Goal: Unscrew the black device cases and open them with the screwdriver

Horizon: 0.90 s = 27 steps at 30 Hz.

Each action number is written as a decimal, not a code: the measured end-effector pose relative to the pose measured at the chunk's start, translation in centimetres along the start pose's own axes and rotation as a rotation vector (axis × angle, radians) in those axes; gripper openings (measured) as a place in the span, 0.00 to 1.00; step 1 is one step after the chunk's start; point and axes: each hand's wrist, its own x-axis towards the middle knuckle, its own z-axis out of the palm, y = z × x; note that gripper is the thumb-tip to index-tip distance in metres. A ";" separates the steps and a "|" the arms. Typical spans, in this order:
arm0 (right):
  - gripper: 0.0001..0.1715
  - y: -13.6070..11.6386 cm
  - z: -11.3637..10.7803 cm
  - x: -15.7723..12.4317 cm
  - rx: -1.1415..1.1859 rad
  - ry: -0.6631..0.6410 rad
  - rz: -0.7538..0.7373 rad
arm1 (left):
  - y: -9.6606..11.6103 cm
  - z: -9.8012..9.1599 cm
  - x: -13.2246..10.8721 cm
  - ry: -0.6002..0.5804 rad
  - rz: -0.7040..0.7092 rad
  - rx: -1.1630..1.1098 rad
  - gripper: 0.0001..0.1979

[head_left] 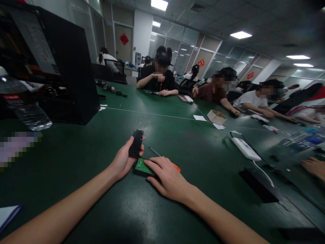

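My left hand (123,156) is wrapped around a flat black rectangular casing piece (136,142), thumb on one side and fingertips on the other, raised at a tilt. Close beside it on the table lies a green circuit board (141,165) in a shallow black housing. My right hand (168,174) grips this board, fingers over its top and thumb along the near side, covering its right part. Behind that hand lies a screwdriver (176,167) with an orange handle; its metal shaft points to the upper left, and the hand hides part of it.
On the left stand a black computer case (68,64) and a water bottle (27,105). A white power strip (245,149), black box (259,184) and cables lie right. Farther back is an open cardboard box (216,117). Several people sit around the green table (101,210).
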 end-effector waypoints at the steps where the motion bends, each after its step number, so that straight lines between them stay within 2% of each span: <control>1: 0.27 -0.1 0.0 0.0 0.012 -0.004 -0.019 | 0.0 0.0 0.0 -0.001 0.012 0.006 0.20; 3: 0.27 0.3 -0.6 -0.2 0.038 0.032 -0.077 | -0.1 0.0 0.0 -0.005 0.042 0.038 0.16; 6: 0.29 2.5 -2.7 -0.7 0.037 0.218 -0.117 | -0.2 0.1 -0.2 -0.051 0.048 0.116 0.11; 8: 0.30 5.0 -4.7 -1.3 -0.029 0.372 -0.014 | -0.2 0.2 -0.5 -0.103 -0.027 0.165 0.10; 11: 0.31 10.0 -8.1 -3.1 -0.250 0.481 0.326 | -0.2 0.4 -1.1 -0.202 -0.193 0.249 0.20; 15: 0.34 16.3 -11.6 -7.7 -0.519 0.326 0.812 | -0.3 0.5 -1.5 -0.329 -0.283 0.372 0.26; 17: 0.37 18.8 -12.6 -10.3 -0.575 0.215 1.031 | -0.5 0.5 -1.5 -0.333 -0.249 0.427 0.28; 19: 0.40 20.6 -13.3 -12.7 -0.554 0.117 1.170 | -0.6 0.6 -1.5 -0.324 -0.196 0.512 0.29; 22: 0.37 22.4 -13.9 -14.8 -0.478 0.017 1.244 | -0.6 0.9 -1.5 -0.357 -0.142 0.682 0.30; 24: 0.36 22.5 -13.9 -14.7 -0.465 -0.001 1.254 | -0.5 1.0 -1.7 -0.372 -0.129 0.763 0.28; 25: 0.36 22.2 -13.8 -14.1 -0.478 0.015 1.242 | -0.5 1.1 -1.7 -0.372 -0.129 0.786 0.27; 27: 0.36 20.4 -13.0 -11.9 -0.505 0.138 1.113 | -0.5 1.1 -1.8 -0.363 -0.136 0.791 0.28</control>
